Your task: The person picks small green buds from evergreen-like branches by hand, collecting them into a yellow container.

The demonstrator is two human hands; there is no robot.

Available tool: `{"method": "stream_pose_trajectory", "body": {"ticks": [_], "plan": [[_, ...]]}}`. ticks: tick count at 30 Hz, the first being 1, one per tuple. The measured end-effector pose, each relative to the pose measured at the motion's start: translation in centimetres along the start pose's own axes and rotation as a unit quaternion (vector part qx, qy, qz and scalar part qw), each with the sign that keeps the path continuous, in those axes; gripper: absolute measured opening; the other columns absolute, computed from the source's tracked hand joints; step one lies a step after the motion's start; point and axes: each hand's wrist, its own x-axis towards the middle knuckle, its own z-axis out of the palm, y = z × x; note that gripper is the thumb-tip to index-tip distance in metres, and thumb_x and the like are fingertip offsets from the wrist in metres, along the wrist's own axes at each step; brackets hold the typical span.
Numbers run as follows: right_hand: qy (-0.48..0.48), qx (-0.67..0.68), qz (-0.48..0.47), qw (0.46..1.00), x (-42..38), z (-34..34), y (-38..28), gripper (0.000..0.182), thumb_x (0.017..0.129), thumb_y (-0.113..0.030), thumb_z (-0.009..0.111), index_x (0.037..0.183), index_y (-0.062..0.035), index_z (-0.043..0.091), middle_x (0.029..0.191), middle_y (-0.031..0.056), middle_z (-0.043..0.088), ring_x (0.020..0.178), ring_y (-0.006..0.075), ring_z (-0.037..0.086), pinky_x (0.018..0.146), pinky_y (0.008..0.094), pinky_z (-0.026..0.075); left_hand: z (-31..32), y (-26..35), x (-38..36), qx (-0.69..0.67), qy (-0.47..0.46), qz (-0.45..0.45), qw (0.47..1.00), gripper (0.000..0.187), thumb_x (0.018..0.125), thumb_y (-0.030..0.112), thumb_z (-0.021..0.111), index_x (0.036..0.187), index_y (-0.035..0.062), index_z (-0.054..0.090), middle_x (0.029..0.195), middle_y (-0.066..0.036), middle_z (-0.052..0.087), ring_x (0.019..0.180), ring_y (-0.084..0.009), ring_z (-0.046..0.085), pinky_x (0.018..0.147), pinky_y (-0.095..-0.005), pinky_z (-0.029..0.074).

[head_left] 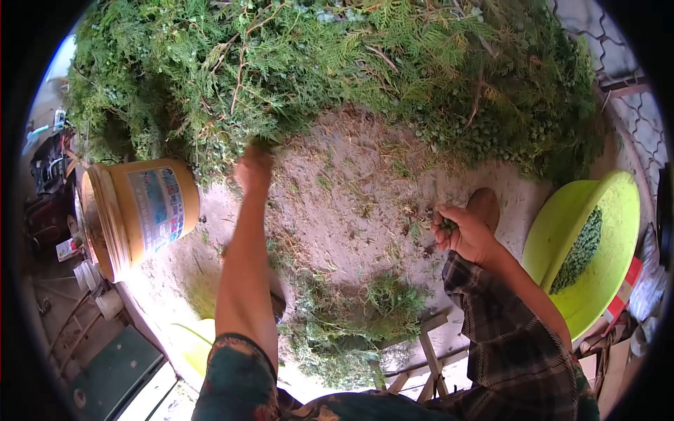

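Note:
My left hand (254, 170) is closed at the near edge of a big heap of arborvitae branches (316, 63). A dark green sprig (262, 144) shows at its fingertips, though the fingers themselves are partly hidden. On the right, my right hand (465, 233) curls around small green cones (447, 226), held above the littered work surface (337, 203). Beside that hand lies a brown oval piece (484, 207). A lime-green basin (618, 259) stands further right, tilted, with a mass of small green cones (581, 252) in it.
A yellow bucket (161, 210) with a label stands at the left. Loose clippings (351, 323) lie close to my body, near a wooden frame (432, 351). Another lime-green container (193, 344) is low on the left. A dark green box (116, 375) sits at the lower left.

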Motion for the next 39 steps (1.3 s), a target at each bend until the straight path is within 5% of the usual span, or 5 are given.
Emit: {"method": "stream_pose_trajectory", "body": {"ticks": [8, 20, 26, 30, 39], "plan": [[0.004, 0.008, 0.006, 1.0, 0.1, -0.2, 0.2, 0.026, 0.092, -0.028, 0.05, 0.086, -0.0029, 0.055, 0.078, 0.009, 0.057, 0.058, 0.0147, 0.054, 0.052, 0.0341, 0.048, 0.4, 1.1, -10.2, -0.727, -0.101, -0.18, 0.656, 0.018, 0.085, 0.005, 0.057, 0.103, 0.0021, 0.058, 0.083, -0.004, 0.061, 0.067, -0.0126, 0.062, 0.053, -0.025, 0.054], [0.004, 0.008, -0.011, 1.0, 0.1, 0.0, -0.1, 0.027, 0.09, -0.03, 0.053, 0.085, -0.0028, 0.056, 0.078, 0.0096, 0.059, 0.057, 0.0138, 0.057, 0.05, 0.033, 0.05, -3.5, 1.1, -11.0, -0.587, -0.063, -0.157, 0.792, 0.013, 0.081, 0.01, 0.065, 0.093, 0.0044, 0.064, 0.077, -0.002, 0.063, 0.056, -0.0069, 0.052, 0.048, -0.0195, 0.041], [-0.007, 0.006, -0.012, 1.0, 0.1, 0.1, 0.1, 0.028, 0.089, -0.03, 0.054, 0.084, -0.0026, 0.056, 0.079, 0.0098, 0.059, 0.057, 0.0139, 0.058, 0.05, 0.0328, 0.051, -7.3, 3.5, -12.2, -0.259, -0.405, -0.061, 0.875, 0.015, 0.084, 0.008, 0.056, 0.097, 0.0037, 0.062, 0.083, -0.005, 0.065, 0.061, -0.0109, 0.058, 0.049, -0.0234, 0.046], [-0.002, -0.003, -0.011, 1.0, 0.1, 0.0, 0.0, 0.028, 0.089, -0.03, 0.054, 0.084, -0.0025, 0.057, 0.079, 0.0098, 0.06, 0.057, 0.0141, 0.059, 0.05, 0.0325, 0.052, -1.8, 0.6, -10.1, -0.05, -0.052, 0.076, 0.995, 0.022, 0.079, 0.012, 0.062, 0.099, 0.0017, 0.063, 0.083, -0.008, 0.067, 0.069, -0.0154, 0.064, 0.055, -0.0281, 0.049], [0.006, -0.024, -0.018, 1.0, 0.3, -0.1, 0.3, 0.03, 0.089, -0.033, 0.054, 0.084, -0.0036, 0.057, 0.079, 0.0084, 0.059, 0.056, 0.0143, 0.058, 0.051, 0.0332, 0.051, 0.1, -0.5, -11.9, -0.266, -0.037, -0.054, 0.962, 0.018, 0.076, 0.011, 0.061, 0.091, 0.0032, 0.065, 0.075, -0.016, 0.065, 0.065, -0.0266, 0.063, 0.062, -0.0339, 0.05]]}}
